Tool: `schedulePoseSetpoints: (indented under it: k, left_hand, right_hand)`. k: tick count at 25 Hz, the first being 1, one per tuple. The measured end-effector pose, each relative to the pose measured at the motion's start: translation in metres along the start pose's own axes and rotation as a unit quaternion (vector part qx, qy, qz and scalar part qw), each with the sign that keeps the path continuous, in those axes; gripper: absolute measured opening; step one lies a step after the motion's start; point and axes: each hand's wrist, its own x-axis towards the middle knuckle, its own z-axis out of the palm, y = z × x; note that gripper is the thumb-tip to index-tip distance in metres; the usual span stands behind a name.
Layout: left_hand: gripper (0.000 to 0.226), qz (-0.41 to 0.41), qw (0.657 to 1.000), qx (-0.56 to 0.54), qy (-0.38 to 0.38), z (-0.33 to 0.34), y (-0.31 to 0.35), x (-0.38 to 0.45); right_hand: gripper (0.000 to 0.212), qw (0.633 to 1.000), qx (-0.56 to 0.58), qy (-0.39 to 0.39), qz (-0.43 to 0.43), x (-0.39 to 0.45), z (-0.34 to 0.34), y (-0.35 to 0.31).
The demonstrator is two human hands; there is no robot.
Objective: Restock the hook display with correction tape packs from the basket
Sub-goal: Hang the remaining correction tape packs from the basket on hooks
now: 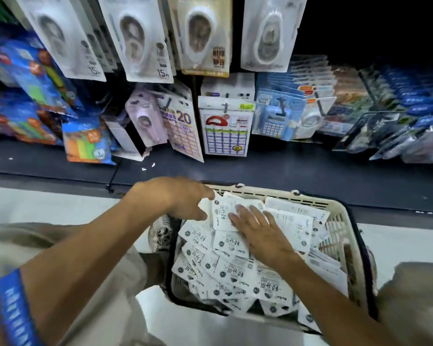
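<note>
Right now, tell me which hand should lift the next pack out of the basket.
Left. The left hand already pinches the upper pack at its edge, while the right hand lies flat, fingers straight, across the packs in the basket.

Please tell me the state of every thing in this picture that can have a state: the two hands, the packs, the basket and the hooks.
left hand: fingers curled, gripping a white pack at the pile's far edge.
right hand: fingers straight, pressing flat on the packs.
gripped pack: lifted partly off the pile, tilted.
loose packs: piled unevenly in the basket.
basket: on the floor, nearly full.
hook display: top hooks loaded with hanging packs.
</note>
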Motion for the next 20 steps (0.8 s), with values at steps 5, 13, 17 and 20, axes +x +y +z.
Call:
schedulePoseSetpoints:
  k: [5,13,17,20]
  left_hand:
    - [0.057,0.01,1.0,-0.025,-0.008,0.004,0.001,0.004]
    - [0.056,-0.018,0.999,-0.031,-0.029,0.01,-0.026,0.003]
    - [0.062,-0.023,0.996,-0.068,0.054,-0.009,-0.039,0.005]
    - [0.087,-0.024,0.944,-0.246,0.219,-0.025,-0.048,0.006]
  right_hand:
    - [0.091,0.996,-0.02,0.016,-0.085,0.029,0.007,-0.018]
    - [0.094,0.995,0.029,0.066,-0.065,0.056,0.0,-0.037]
    - [0.04,0.932,0.355,0.014,0.072,0.051,-0.07,0.002]
    - [0.038,0.793,0.589,-0.019,0.154,0.037,-0.121,0.031]
